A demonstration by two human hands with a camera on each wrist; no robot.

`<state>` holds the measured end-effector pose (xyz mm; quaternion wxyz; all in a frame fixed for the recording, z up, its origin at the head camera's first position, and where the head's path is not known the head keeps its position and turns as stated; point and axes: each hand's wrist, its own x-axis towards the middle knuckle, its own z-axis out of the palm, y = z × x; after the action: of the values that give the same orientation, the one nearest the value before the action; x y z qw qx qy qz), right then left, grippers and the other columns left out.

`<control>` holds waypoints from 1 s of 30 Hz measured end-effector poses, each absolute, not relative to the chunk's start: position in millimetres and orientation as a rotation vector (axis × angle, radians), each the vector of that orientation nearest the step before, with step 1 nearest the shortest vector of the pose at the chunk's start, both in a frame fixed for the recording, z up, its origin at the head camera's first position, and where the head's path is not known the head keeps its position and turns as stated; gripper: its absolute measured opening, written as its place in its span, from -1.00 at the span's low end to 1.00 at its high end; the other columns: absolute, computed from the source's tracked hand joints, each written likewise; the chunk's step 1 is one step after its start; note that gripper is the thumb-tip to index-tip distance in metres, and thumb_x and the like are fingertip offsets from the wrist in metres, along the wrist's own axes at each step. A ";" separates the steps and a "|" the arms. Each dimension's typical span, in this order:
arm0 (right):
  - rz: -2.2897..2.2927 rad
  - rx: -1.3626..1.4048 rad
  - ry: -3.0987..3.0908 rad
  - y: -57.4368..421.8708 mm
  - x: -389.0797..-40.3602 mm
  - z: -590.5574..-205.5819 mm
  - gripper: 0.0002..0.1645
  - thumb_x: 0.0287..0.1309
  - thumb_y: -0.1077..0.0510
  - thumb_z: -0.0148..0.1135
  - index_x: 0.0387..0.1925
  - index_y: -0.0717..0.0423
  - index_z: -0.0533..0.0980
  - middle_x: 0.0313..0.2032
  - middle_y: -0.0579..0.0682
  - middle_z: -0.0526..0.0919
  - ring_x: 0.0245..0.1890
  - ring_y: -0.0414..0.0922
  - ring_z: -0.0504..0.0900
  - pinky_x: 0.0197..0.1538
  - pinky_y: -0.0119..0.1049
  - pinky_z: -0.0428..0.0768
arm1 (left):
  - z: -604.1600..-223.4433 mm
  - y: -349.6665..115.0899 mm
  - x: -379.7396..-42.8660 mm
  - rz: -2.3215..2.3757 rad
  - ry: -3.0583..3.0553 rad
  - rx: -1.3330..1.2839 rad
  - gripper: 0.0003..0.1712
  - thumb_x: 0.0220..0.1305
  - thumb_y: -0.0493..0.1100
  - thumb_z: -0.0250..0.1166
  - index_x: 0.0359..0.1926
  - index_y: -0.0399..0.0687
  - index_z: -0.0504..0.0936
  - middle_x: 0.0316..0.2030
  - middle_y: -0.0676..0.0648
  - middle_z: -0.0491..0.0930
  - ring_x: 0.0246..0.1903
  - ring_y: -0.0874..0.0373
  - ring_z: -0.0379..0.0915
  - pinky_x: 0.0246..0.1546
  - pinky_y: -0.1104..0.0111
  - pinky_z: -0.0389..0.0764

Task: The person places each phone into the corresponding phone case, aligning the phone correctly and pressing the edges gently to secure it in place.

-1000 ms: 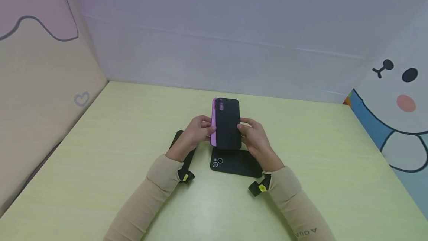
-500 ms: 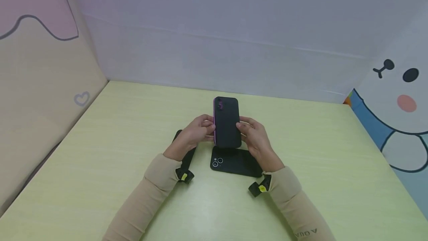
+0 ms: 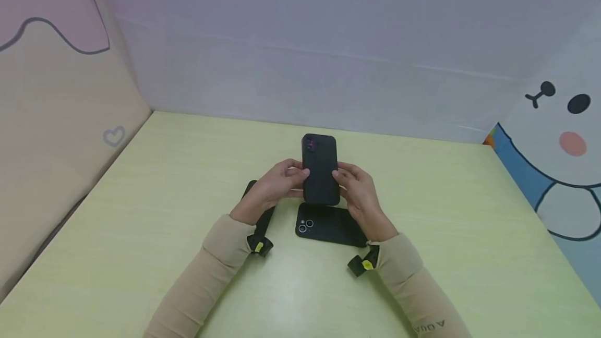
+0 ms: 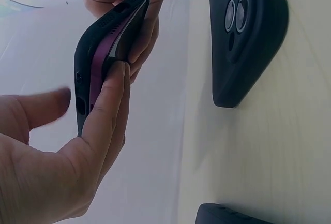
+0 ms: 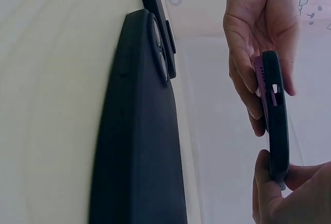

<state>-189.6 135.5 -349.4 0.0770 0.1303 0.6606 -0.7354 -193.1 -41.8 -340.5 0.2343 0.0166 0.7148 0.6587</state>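
Note:
Upright above the table, a black phone case (image 3: 321,184) is held between both hands, its back and camera cutout facing me. Inside it sits a purple phone (image 4: 98,71), whose rim stands partly proud of the case in the left wrist view. My right hand (image 3: 362,197) pinches the right edge, thumb on the case's back and fingers on the far side. My left hand (image 3: 274,189) is around the left edge, fingers pressing the phone's front. Its thumb (image 4: 49,105) overlaps the case in the head view but shows a small gap in the left wrist view.
A black phone (image 3: 328,225) with two camera lenses lies just below the held case. Another flat black object (image 3: 265,223) lies partly hidden under the left forearm. Pale wood-look tabletop (image 3: 446,197) surrounds them, with a cloth wall (image 3: 328,40) behind.
The purple phone, earlier jutting out left of the black case, has slid right behind it and its edge is now hidden in the head view. The left thumb has moved onto the case's back.

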 end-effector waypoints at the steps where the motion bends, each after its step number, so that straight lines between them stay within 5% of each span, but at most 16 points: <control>1: -2.205 0.394 1.979 135.4 -189.5 -349.4 -0.53 0.19 0.28 0.07 0.16 0.17 0.35 -0.16 -0.06 0.52 -0.27 -0.28 0.54 -0.23 -0.46 0.53 | -340.5 -41.6 -193.0 1.811 1.964 0.051 -0.54 0.30 -0.20 0.09 0.17 -0.19 0.21 0.05 -0.25 0.46 -0.10 -0.01 0.55 -0.03 0.23 0.55; 14: -2.210 0.410 1.987 133.5 -188.0 -347.7 -0.56 0.18 0.26 0.09 0.13 0.12 0.38 -0.14 -0.02 0.57 -0.27 -0.25 0.56 -0.19 -0.41 0.54 | -339.0 -39.9 -191.3 1.811 2.052 0.032 -0.48 0.13 -0.38 0.22 0.12 -0.23 0.26 -0.02 -0.25 0.49 -0.26 0.05 0.61 -0.08 0.24 0.57; 23: -2.214 0.375 1.965 134.2 -188.1 -344.3 -0.56 0.17 0.29 0.10 0.11 0.17 0.36 -0.40 -0.17 0.58 -0.32 -0.25 0.54 -0.21 -0.39 0.55 | -340.4 -41.1 -192.1 1.815 2.087 -0.004 -0.48 0.11 -0.40 0.23 0.10 -0.18 0.30 -0.04 -0.25 0.53 -0.33 0.09 0.61 -0.14 0.25 0.60; 30: -2.197 0.291 1.973 136.9 -187.6 -341.1 -0.56 0.25 0.14 0.04 0.12 0.23 0.33 -0.34 -0.12 0.50 -0.32 -0.23 0.52 -0.20 -0.34 0.53 | -340.4 -42.7 -192.8 1.772 2.087 0.046 -0.49 0.09 -0.41 0.24 0.08 -0.17 0.33 -0.07 -0.25 0.56 -0.38 0.13 0.60 -0.20 0.29 0.62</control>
<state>-187.6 136.9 -341.1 0.0871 0.0978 0.6624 -0.7376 -192.8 -42.7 -340.4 0.2005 0.0163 0.7467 0.6340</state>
